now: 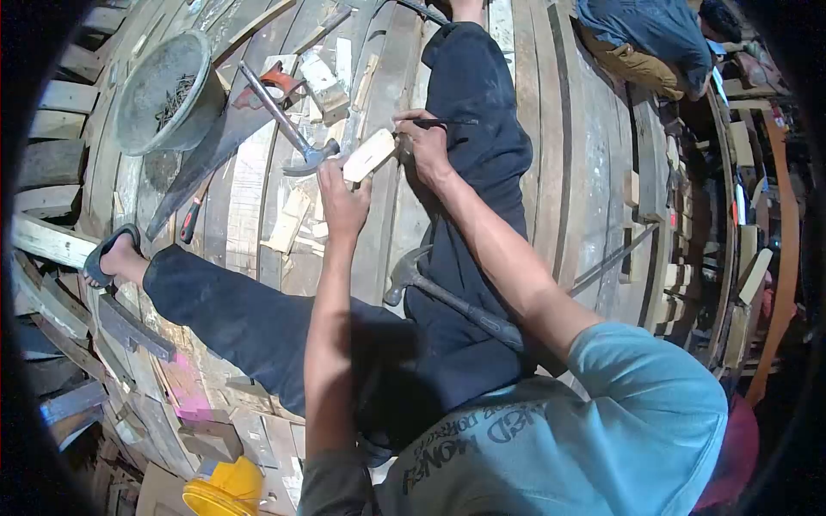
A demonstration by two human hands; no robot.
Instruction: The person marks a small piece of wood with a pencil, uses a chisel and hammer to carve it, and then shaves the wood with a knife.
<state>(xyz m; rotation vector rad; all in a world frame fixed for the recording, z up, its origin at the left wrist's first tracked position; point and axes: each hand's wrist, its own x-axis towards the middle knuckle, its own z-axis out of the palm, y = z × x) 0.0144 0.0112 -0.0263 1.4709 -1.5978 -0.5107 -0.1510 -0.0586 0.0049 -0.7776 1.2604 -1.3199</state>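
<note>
My left hand (346, 199) is closed around the near end of a small pale wooden block (372, 156), which has a short dark mark on its upper face. At the block's far end is my right hand (426, 148), its fingers wrapped round a slim black pen (456, 122). The pen's back end points right, over my dark trouser leg; its tip is hard to make out. Just beyond my left hand, a claw hammer (280, 116) lies with its head close to the block. A second claw hammer (460, 308) rests across my lap.
A handsaw (206, 168) with a red handle lies beside a grey bucket (163, 64) of nails. Wood offcuts (288, 219) and a larger wood block (325, 90) litter the plank floor. A yellow bucket (225, 490) stands lower left. Another person (641, 39) sits upper right.
</note>
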